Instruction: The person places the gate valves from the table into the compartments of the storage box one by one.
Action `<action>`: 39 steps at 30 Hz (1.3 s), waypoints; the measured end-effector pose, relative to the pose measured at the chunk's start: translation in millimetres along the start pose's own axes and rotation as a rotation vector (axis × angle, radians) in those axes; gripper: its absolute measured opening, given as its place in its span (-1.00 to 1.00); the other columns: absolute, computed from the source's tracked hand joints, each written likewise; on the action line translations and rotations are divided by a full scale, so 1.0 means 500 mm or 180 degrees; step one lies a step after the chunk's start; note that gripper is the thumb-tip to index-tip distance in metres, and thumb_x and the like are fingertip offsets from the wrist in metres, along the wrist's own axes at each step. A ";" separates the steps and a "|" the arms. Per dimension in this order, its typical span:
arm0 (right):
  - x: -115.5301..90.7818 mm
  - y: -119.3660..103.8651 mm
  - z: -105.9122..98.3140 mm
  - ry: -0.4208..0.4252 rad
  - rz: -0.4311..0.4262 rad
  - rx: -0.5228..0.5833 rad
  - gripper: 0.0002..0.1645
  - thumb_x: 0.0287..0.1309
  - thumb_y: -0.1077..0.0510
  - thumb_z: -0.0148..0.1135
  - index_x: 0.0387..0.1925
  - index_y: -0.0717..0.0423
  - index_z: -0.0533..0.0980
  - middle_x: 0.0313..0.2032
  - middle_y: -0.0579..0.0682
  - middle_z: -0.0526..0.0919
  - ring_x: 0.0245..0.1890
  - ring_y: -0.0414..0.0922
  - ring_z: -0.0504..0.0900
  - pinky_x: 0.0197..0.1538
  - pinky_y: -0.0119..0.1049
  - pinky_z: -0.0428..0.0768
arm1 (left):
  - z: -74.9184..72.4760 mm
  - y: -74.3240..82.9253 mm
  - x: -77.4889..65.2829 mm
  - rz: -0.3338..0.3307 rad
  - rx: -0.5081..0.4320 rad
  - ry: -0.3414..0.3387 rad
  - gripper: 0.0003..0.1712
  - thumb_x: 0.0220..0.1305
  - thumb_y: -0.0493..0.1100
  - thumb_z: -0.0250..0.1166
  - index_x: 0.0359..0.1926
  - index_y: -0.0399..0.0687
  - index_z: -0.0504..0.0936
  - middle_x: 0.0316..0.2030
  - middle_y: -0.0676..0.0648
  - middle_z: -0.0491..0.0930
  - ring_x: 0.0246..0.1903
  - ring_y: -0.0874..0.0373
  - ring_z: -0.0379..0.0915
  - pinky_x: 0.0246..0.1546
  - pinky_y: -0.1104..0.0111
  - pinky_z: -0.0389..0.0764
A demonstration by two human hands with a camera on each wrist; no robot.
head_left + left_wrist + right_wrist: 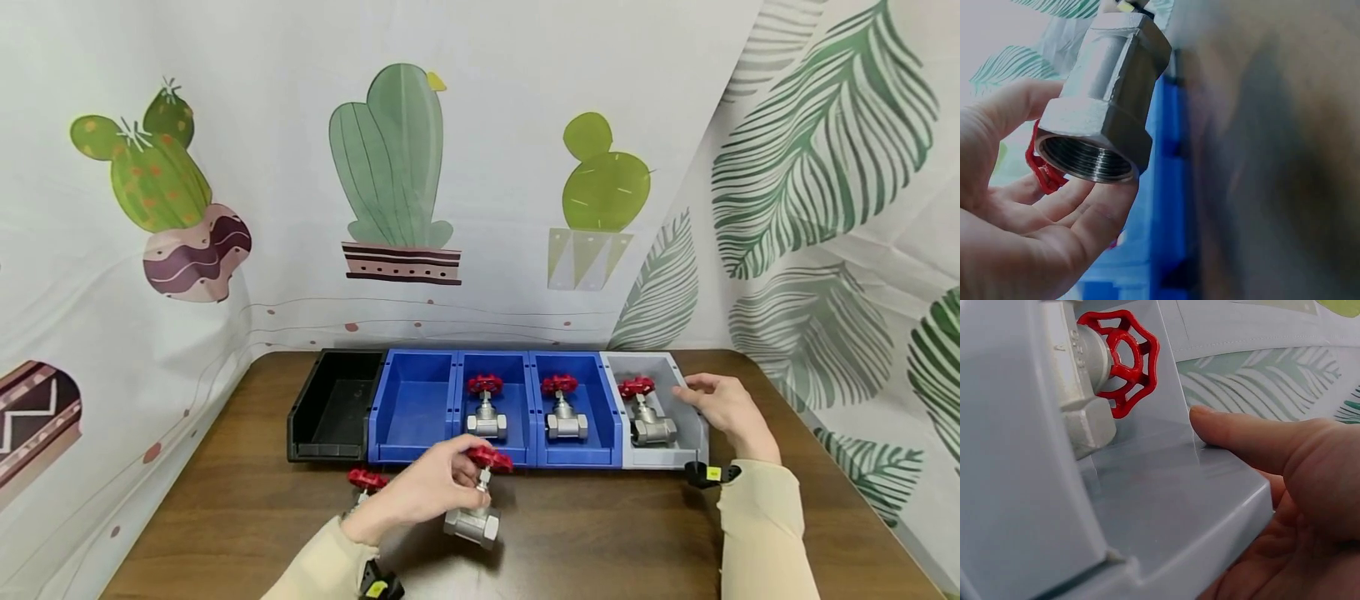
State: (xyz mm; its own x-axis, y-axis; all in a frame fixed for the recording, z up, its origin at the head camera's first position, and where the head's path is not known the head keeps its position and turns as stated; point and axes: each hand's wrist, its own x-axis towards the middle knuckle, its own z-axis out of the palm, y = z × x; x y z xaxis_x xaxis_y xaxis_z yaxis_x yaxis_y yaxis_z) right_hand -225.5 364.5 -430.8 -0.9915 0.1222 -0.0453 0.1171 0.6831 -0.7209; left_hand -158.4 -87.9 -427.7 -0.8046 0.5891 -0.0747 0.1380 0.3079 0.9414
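Note:
My left hand [422, 490] grips a gate valve [472, 526] by its upper part, over the table in front of the blue bins. The valve has a silver body and a red handwheel; the left wrist view shows its threaded open end [1088, 159] facing the camera. At the far right, my right hand [727, 410] holds the side wall of the grey bin [1154, 494], thumb at the rim and fingers on the outside. Inside that bin stands another gate valve [654, 428], red wheel up. Behind my left wrist, a further valve [367, 479] is mostly hidden.
Two blue bins, a middle one [495, 455] and its right neighbour [579, 456], each contain one gate valve. To their left are a blue bin [412, 417] and a black bin [337, 417] without valves. A patterned cloth [495, 167] hangs behind the wooden table [600, 533].

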 end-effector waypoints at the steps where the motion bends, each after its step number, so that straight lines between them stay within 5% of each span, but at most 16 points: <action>1: 0.000 -0.001 0.000 0.0003 0.0001 -0.0004 -0.35 0.30 -0.08 0.23 0.13 0.42 0.44 0.08 0.39 0.48 -0.05 0.15 0.44 -0.20 -0.17 0.41 | -0.010 0.004 0.000 0.0004 0.0053 0.0037 -0.26 -0.04 -0.28 0.48 0.23 -0.09 0.43 -0.34 -0.02 0.64 -0.28 0.11 0.59 -0.24 0.31 0.60; 19: 0.001 0.007 -0.001 -0.0041 0.0092 0.0022 -0.32 0.29 -0.08 0.24 0.14 0.45 0.43 0.08 0.42 0.46 -0.04 0.20 0.41 -0.19 -0.10 0.41 | -0.167 0.024 0.029 -0.0309 0.0169 0.0951 -0.24 0.04 -0.26 0.48 0.29 -0.02 0.39 -0.29 -0.12 0.62 -0.34 0.02 0.50 -0.36 0.24 0.53; 32: 0.001 0.010 0.004 0.0072 0.0005 0.0053 -0.34 0.27 -0.05 0.27 0.10 0.47 0.44 -0.14 0.27 0.54 -0.19 0.07 0.45 -0.28 -0.22 0.44 | -0.205 0.001 0.075 -0.0375 0.0459 0.1166 -0.24 0.07 -0.28 0.44 0.30 -0.09 0.36 -0.30 -0.13 0.61 -0.38 0.06 0.48 -0.35 0.28 0.48; 39: -0.001 0.004 0.003 0.0061 0.0001 0.0058 -0.35 0.29 -0.05 0.26 0.10 0.47 0.44 -0.07 0.33 0.52 -0.15 0.10 0.45 -0.27 -0.22 0.43 | -0.213 -0.005 0.085 -0.0399 0.0643 0.1270 -0.27 0.05 -0.31 0.44 0.27 -0.10 0.39 -0.35 -0.11 0.60 -0.43 0.08 0.41 -0.44 0.30 0.41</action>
State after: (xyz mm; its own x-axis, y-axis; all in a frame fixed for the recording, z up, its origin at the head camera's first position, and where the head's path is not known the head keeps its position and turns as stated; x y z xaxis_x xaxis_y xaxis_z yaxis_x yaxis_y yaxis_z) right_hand -224.8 364.8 -433.2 -0.9901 0.1365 -0.0324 0.1163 0.6698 -0.7334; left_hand -254.6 -143.2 -398.3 -0.9761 0.2168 -0.0141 0.1035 0.5211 0.8472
